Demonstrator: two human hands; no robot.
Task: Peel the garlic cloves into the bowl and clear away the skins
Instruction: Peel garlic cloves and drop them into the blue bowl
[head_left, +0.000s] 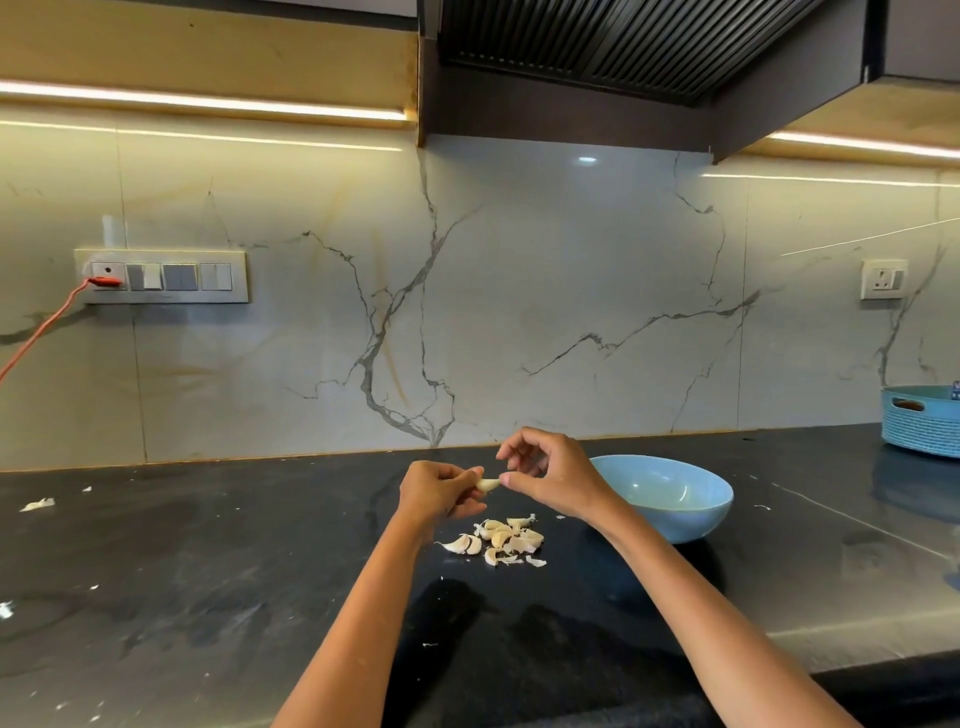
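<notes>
At the far left, a red cord (41, 332) ran out of frame past the left edge; its plug sat in the switch panel (162, 276). Small skin scraps (37, 504) lay on the dark counter (208, 571) at left, some too small to identify. The left part of the counter held open surface between those scraps and the arms.

The left hand (439, 488) held a garlic clove (488, 484) above the counter, fingers curled around its left end; that end of the clove was hidden inside the grip. The right hand (550, 475) pinched the clove's right tip between thumb and forefinger, remaining fingers raised and curled. Whether skin was still on the clove could not be determined.

Below the hands, a pile of cloves (506, 538) rested on the counter, just left of the bowl (670, 496). Loose skins were mixed with the cloves; the two were hard to separate by sight.

The blue bowl stood at right, its left rim hidden behind the right wrist. Its visible interior showed no contents.

Open counter lay between the bowl and a blue basket (922, 421), which was cut off by the right edge. The counter's front edge showed at lower right.
</notes>
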